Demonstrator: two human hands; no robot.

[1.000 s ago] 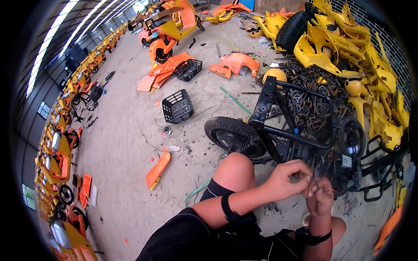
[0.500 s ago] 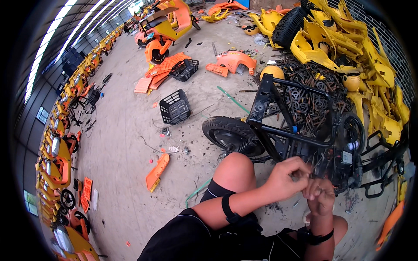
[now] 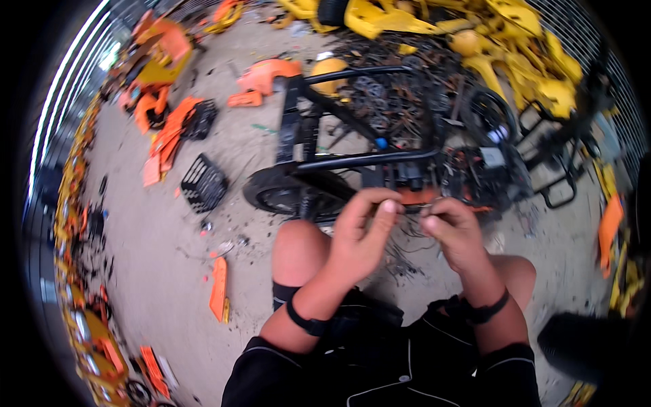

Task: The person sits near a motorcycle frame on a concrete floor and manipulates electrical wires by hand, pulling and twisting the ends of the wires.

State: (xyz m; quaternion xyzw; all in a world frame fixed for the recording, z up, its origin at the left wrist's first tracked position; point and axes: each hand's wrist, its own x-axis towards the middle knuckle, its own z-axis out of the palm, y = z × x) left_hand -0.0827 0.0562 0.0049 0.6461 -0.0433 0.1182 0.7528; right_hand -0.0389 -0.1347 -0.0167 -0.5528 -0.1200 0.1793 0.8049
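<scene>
Both my hands are raised in front of a stripped black scooter frame (image 3: 369, 161), over its exposed electrical parts. My left hand (image 3: 366, 234) is pinched, thumb against fingers. A short way to its right, my right hand (image 3: 453, 230) is pinched too, its fingertips turned toward the left ones. Something thin seems to run between the fingertips, but blur hides what it is. Thin loose wires (image 3: 401, 261) show below and between my hands. The frame's rear wheel (image 3: 274, 193) lies to the left, beside my knee. A blue cap (image 3: 381, 143) marks one of its tubes.
Behind the frame lies a heap of rusty metal parts (image 3: 386, 88), with yellow body panels (image 3: 529, 61) piled beyond. A black crate (image 3: 203, 183) and an orange panel (image 3: 218, 288) are on the floor at left. Scooters (image 3: 68, 224) line the far left. A dark object (image 3: 576, 346) stands at lower right.
My view has swung to the right, so the scene sits further left. My hands have moved apart and up from being close together, still pinched.
</scene>
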